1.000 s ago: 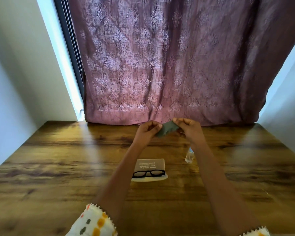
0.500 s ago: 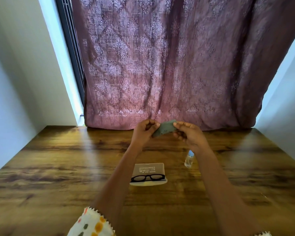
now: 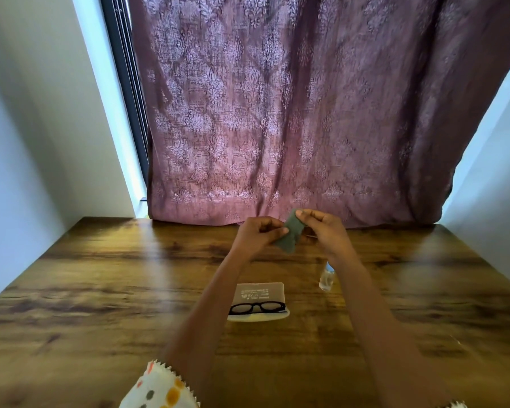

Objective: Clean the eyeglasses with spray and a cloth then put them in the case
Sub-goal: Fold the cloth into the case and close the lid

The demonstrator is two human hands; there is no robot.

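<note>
Both hands pinch the cloth (image 3: 289, 234) — left hand (image 3: 258, 235), right hand (image 3: 324, 231).
Eyeglasses (image 3: 257, 307) rest on the case (image 3: 259, 293), lower centre — spray bottle (image 3: 326, 279) beside.

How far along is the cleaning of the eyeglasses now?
Early. Done: the cloth is picked up. In hand: left hand and right hand pinch it above the table. Left: eyeglasses lie on the case, spray bottle stands nearby, neither held; spraying, wiping, casing remain.

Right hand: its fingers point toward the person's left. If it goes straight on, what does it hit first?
Past the grey cloth that the right hand pinches, it would probably meet the left hand, which is close by and seemingly at similar depth.
</note>
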